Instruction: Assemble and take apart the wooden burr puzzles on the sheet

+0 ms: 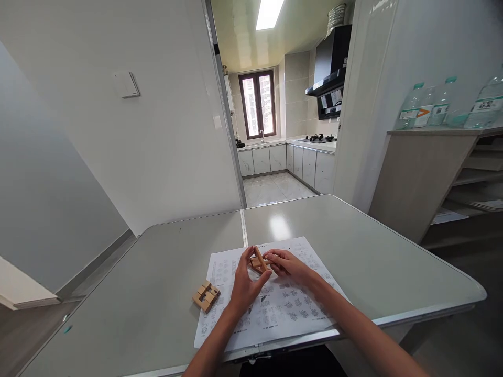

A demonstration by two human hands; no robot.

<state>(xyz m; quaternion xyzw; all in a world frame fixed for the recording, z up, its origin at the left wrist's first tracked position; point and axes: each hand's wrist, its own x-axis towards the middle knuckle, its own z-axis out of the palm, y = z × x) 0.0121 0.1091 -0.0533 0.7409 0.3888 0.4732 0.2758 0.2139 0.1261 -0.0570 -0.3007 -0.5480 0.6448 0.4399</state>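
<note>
My left hand (243, 285) grips a small wooden burr puzzle (260, 258), thumb at its near end and fingers at its far end. The puzzle is tilted above a printed sheet, and its bars form an open frame. From the right, my right hand (288, 264) pinches at the puzzle's side, on what looks like a wooden bar, partly covered by the fingertips. Beneath both hands lies the large white instruction sheet (271, 317) with rows of small line drawings. A second group of notched wooden blocks (207, 296) rests at the sheet's left edge, apart from my hands.
The grey-green table (338, 235) has metal edging and a seam across its middle. A small teal bit (68, 329) lies near its left edge. Plastic bottles (411, 107) stand on a wooden cabinet (428, 167) to the right. Beyond the table, a doorway opens onto a kitchen.
</note>
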